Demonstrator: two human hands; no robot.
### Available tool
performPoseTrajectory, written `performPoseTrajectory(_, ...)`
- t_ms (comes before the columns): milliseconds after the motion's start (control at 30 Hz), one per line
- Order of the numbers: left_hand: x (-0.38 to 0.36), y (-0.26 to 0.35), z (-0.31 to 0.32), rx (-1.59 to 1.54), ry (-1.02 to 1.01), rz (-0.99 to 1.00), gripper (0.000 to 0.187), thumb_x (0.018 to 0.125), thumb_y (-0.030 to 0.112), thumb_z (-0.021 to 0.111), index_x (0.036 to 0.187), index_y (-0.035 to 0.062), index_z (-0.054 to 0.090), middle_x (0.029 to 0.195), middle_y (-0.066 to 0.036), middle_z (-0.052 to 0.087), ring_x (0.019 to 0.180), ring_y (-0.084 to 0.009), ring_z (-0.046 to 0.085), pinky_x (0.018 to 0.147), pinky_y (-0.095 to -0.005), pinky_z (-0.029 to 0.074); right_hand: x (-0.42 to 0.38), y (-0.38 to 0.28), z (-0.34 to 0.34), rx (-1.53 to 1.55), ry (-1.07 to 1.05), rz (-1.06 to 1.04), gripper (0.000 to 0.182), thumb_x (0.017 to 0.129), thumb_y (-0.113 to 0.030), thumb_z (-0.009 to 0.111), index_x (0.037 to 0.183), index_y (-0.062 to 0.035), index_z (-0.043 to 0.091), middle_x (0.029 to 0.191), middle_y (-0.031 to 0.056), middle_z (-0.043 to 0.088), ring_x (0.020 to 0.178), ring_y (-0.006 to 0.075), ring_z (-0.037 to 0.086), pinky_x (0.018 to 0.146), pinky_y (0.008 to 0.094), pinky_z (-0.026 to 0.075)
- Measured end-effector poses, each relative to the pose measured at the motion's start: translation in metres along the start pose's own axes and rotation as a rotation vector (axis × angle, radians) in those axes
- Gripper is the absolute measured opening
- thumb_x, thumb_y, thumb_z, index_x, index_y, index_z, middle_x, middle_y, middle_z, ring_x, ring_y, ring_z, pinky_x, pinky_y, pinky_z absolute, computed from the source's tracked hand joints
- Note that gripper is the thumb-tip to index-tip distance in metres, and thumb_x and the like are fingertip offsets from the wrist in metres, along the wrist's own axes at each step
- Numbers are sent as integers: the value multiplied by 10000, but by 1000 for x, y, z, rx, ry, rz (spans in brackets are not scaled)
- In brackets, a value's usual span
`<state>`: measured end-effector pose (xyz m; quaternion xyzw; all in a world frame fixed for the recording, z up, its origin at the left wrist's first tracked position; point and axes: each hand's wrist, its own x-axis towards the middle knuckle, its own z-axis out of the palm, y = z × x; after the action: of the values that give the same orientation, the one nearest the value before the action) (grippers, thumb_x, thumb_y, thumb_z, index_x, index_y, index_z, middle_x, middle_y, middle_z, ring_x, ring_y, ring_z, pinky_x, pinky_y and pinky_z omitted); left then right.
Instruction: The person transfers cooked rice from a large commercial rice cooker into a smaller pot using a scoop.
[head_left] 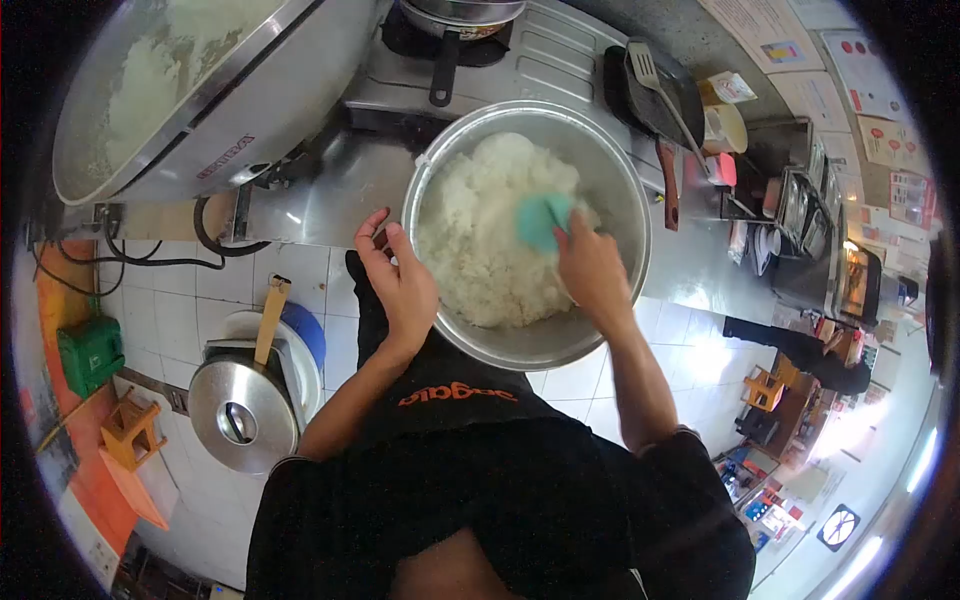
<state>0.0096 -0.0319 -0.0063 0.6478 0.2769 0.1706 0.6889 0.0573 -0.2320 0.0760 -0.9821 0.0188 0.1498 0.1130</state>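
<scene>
A large round metal pot holds a heap of white rice. My right hand is closed on a teal scoop, somewhat blurred, over the right part of the rice. At the pot's left rim is my left hand, its fingers apart and curled a little, with nothing in it. Whether its palm touches the rim I cannot tell.
A big tilted steel vessel with rice residue stands at upper left. Behind the pot is a stove with a pan; a spatula lies on a dark pan at right. A lidded pot stands at lower left. Far right, a person.
</scene>
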Motion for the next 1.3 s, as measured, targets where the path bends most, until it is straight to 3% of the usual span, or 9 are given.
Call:
performPoseTrajectory(200, 0, 9, 1, 92, 53, 44, 349, 971, 232, 480, 1241, 19, 421, 1093, -121, 498, 903, -174, 494, 748, -306, 416, -48, -36, 21, -43, -310, -254, 287, 918, -249, 503, 1104, -31, 523, 755, 238, 637, 721, 432, 636, 633, 520, 520)
performPoseTrajectory(300, -3, 9, 3, 145, 104, 84, 340, 959, 219, 507, 1222, 17, 433, 1078, -116, 501, 898, -175, 497, 753, -305, 420, -27, 38, 6, 46, -9, -425, 238, 894, -222, 543, 1020, -20, 553, 728, 247, 627, 693, 449, 619, 626, 520, 501)
performPoseTrajectory(433, -2, 8, 6, 172, 138, 132, 269, 931, 148, 539, 1144, 2, 465, 1055, -122, 497, 929, -199, 500, 839, -328, 412, 54, 23, 5, -21, 279, -218, 255, 926, -217, 495, 1030, 11, 544, 738, 285, 611, 702, 467, 608, 610, 527, 486)
performPoseTrajectory(633, -2, 12, 5, 196, 221, 286, 292, 874, 98, 599, 1121, 3, 474, 1078, -143, 502, 939, -230, 517, 839, -338, 422, 8, -44, 37, 65, -125, -411, 293, 948, -247, 459, 1032, 24, 532, 695, 322, 582, 698, 500, 593, 624, 554, 477)
performPoseTrajectory(800, -1, 11, 8, 229, 198, 278, 295, 887, 106, 590, 1143, 16, 477, 1131, -112, 507, 955, -189, 527, 830, -314, 433, -27, 6, -20, 17, -367, -399, 303, 945, -274, 477, 1043, 11, 520, 713, 290, 606, 741, 483, 609, 646, 563, 477)
performPoseTrajectory(933, 0, 9, 6, 138, 136, 229, 288, 898, 122, 576, 1143, 14, 472, 1145, -116, 497, 963, -198, 511, 833, -323, 417, -19, 37, -19, -185, -122, -16, 272, 920, -259, 519, 1005, -1, 536, 768, 287, 606, 763, 492, 584, 686, 565, 446)
performPoseTrajectory(1100, 0, 13, 5, 113, 90, 126, 279, 920, 130, 546, 1150, -1, 456, 1154, -127, 488, 970, -204, 506, 842, -328, 410, -38, 30, -44, -159, -56, -206, 347, 904, -230, 533, 1196, -42, 536, 822, 228, 648, 793, 444, 613, 697, 541, 473)
performPoseTrajectory(1200, 0, 12, 6, 96, 64, 87, 288, 940, 153, 524, 1165, -7, 443, 1149, -123, 484, 978, -195, 498, 845, -320, 412, -53, 35, -89, -321, -215, 55, 361, 876, -212, 559, 1218, -97, 542, 853, 207, 654, 804, 410, 619, 668, 524, 483)
performPoseTrajectory(1300, 0, 12, 3, 91, 43, 40, 309, 954, 189, 511, 1179, -9, 435, 1141, -123, 478, 985, -187, 493, 845, -318, 414, -50, 60, -21, -203, -382, -489, 361, 888, -239, 536, 1221, -99, 520, 786, 210, 633, 762, 414, 608, 690, 514, 475)
